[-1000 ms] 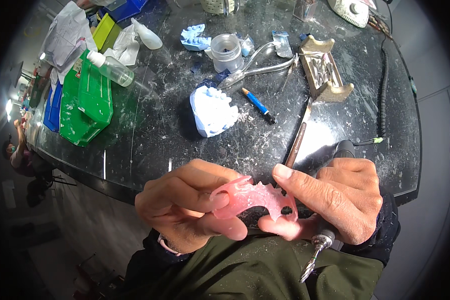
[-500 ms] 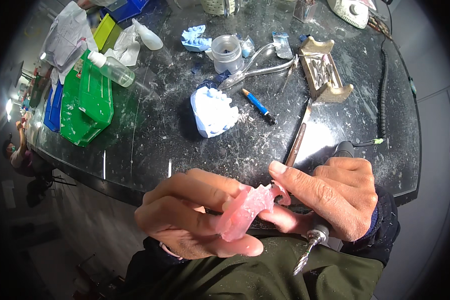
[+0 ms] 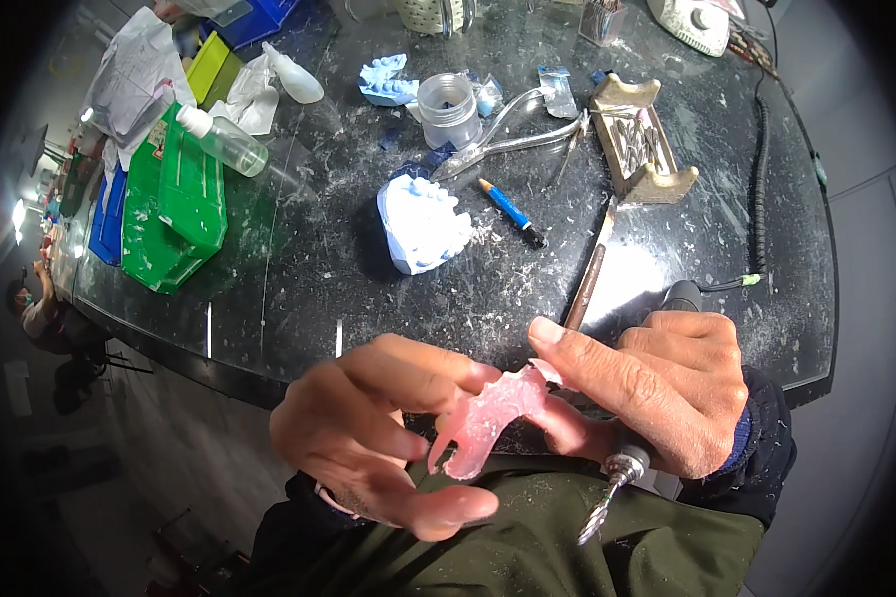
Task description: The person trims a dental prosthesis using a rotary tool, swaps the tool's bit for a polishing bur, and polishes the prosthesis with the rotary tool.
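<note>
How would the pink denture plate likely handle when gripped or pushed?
The pink denture plate looks rigid: it keeps its curve between the left hand and right hand. Thin and notched, it is probably light and could crack under a hard pinch.

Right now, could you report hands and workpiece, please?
Both hands, left hand and right hand, grip pink denture plate. Right also holds rotary handpiece, bur down. Nothing obstructing.

Both hands sit low in the head view, close together, above the person's lap. The left hand (image 3: 368,438) is turned palm-inward, fingers curled, thumb extended toward the right; its fingertips pinch from the left side. The right hand (image 3: 657,388) faces it, index finger and thumb extended leftward in a pinch, remaining fingers folded. A dark cuff covers the right wrist.
</note>
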The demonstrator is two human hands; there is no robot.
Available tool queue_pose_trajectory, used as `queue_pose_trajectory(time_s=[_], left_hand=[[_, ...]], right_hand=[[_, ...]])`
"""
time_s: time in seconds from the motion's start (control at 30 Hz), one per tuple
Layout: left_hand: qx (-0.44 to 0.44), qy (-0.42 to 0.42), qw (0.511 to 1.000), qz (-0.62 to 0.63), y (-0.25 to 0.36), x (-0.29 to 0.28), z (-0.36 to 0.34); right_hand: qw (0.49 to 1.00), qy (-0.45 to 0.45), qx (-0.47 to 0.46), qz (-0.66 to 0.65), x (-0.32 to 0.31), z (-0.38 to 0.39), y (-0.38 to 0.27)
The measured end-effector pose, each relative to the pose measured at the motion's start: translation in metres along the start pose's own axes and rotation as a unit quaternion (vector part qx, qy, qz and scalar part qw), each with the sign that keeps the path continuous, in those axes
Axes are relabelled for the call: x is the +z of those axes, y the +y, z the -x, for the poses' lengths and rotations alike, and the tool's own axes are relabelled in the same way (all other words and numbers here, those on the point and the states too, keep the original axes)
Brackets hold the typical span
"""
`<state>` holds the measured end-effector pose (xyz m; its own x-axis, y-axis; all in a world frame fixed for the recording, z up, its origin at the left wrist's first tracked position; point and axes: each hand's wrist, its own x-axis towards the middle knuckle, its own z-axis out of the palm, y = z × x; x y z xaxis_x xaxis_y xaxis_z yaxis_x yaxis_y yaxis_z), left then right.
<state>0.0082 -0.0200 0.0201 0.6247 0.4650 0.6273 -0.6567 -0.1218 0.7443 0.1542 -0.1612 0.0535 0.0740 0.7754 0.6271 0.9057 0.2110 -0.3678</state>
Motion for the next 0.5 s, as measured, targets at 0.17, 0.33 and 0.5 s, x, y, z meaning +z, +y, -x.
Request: queue_pose_trajectory(time_s=[0.17, 0.33, 0.5], left_hand=[[-0.075, 0.131, 0.987, 0.063, 0.002, 0.018, 0.002], [-0.076, 0.081, 0.994, -0.013, 0.002, 0.015, -0.001], [-0.116, 0.057, 0.991, -0.036, 0.004, 0.010, 0.001]], right_hand=[[1.000, -0.018, 0.000, 0.003, -0.001, 0.002, 0.002], [0.999, -0.046, -0.001, -0.006, -0.007, 0.000, 0.003], [0.998, -0.058, -0.016, -0.010, -0.007, 0.003, 0.004]])
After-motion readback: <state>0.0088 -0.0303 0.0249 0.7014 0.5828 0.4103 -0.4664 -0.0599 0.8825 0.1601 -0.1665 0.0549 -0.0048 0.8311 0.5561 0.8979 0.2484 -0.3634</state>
